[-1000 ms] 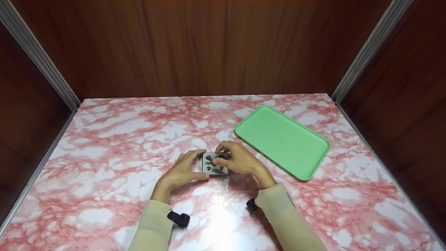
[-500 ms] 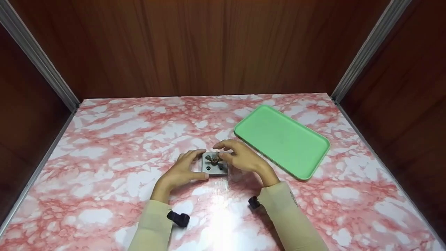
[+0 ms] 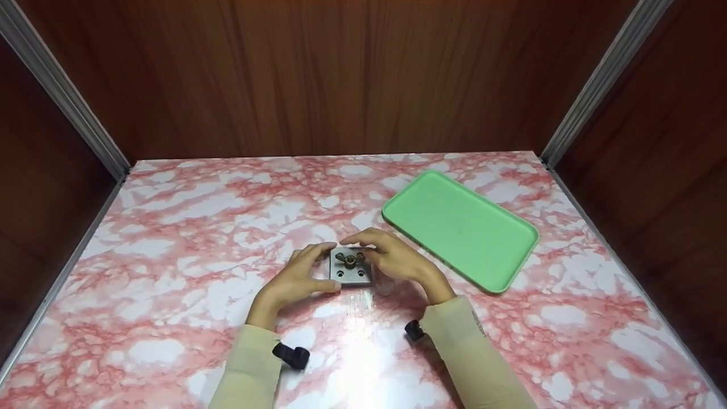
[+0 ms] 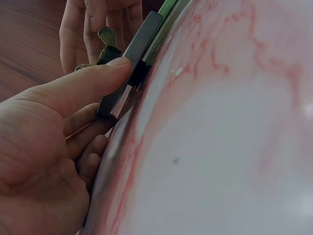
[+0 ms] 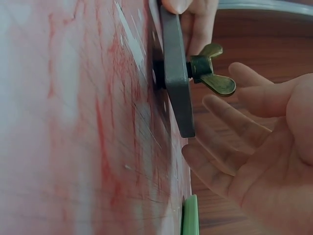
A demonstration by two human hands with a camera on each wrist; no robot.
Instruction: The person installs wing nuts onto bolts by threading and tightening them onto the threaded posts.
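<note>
A square grey metal plate [image 3: 351, 277] with holes near its corners lies level, a little above the table. On its middle sits a brass-coloured wing nut [image 5: 218, 84], its two wings spread sideways. Beneath the plate a black part [image 5: 159, 74] shows in the right wrist view. My left hand [image 3: 294, 280] grips the plate from the left, thumb on the near edge and fingers at the far side. My right hand [image 3: 395, 255] hovers at the plate's right with loosely spread fingers. In the right wrist view a small gap separates its fingertips from the wing nut.
A light green tray [image 3: 460, 230] lies at an angle to the right, behind my right forearm. The tabletop [image 3: 187, 238] has a red and white marbled pattern. Dark wooden panels [image 3: 341, 79] with metal corner strips enclose the back and sides.
One second ago my right thumb and finger pinched the wing nut. They have since let go and spread, and the wing nut is now uncovered. My left hand stays on the plate.
</note>
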